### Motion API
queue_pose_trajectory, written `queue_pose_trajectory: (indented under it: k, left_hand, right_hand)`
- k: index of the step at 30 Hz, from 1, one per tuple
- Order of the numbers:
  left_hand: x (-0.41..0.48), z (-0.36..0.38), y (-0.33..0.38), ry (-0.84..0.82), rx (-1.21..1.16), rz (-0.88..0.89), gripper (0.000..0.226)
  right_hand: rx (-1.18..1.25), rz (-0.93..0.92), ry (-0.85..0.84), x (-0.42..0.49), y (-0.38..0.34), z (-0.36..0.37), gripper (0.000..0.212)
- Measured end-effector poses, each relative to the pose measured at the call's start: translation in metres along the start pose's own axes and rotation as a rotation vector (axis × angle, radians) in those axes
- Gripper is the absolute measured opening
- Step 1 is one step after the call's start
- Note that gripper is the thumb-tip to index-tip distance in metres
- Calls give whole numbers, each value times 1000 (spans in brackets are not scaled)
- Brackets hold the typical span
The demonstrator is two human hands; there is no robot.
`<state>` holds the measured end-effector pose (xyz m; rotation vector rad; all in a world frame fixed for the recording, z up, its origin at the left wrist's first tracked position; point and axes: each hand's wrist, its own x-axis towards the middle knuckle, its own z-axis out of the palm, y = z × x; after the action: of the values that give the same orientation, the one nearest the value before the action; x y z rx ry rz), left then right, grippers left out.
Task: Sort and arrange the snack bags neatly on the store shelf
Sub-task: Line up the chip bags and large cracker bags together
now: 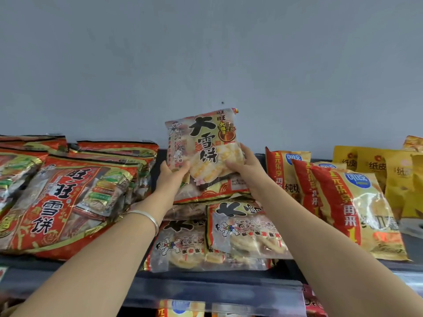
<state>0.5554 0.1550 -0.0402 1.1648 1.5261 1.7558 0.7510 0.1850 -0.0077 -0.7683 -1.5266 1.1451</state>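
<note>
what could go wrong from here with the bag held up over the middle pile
1. The left hand and right hand grip the held bag only near its bottom, so its top could flop over or slip.
2. The flat pile below lies uneven, its front bag near the shelf edge; another bag on top might slide it off.
3. The right forearm passes close to the leaning red-and-yellow bags and might tip them.

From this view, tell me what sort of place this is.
Probably a shop: identical red snack bags stacked beside orange bags on a dark shelf, more stock below.
</note>
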Motion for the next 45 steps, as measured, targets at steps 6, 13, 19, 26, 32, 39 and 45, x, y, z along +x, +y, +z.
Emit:
queue_pose_trajectory:
  k: [6,13,19,26,32,39,45]
  left_hand:
    - [8,27,1,46,-72,52,59]
    - [35,44,0,-53,-4,206,75]
    - [85,56,-1,-158,30,219,79]
    - [116,62,-32,-210,92,171,69]
    - [110,63,-48,-260,303,220,63]
    - [99,54,-37,-351,644,124,46]
    - [92,45,-27,-368,658,-10,54]
  right_hand:
    - [-83,43,22,15,9,-25,60]
    - [-30,-28,213,54,12,-21,59]
    - [-152,-109,295,90,24,-16,62]
    - [-334,93,420,117,52,-10,77]
    - [-485,189,425,113,63,-11,77]
    - [-680,289,352,101,61,-16,73]
    - [-722,291,304,103,52,-11,72]
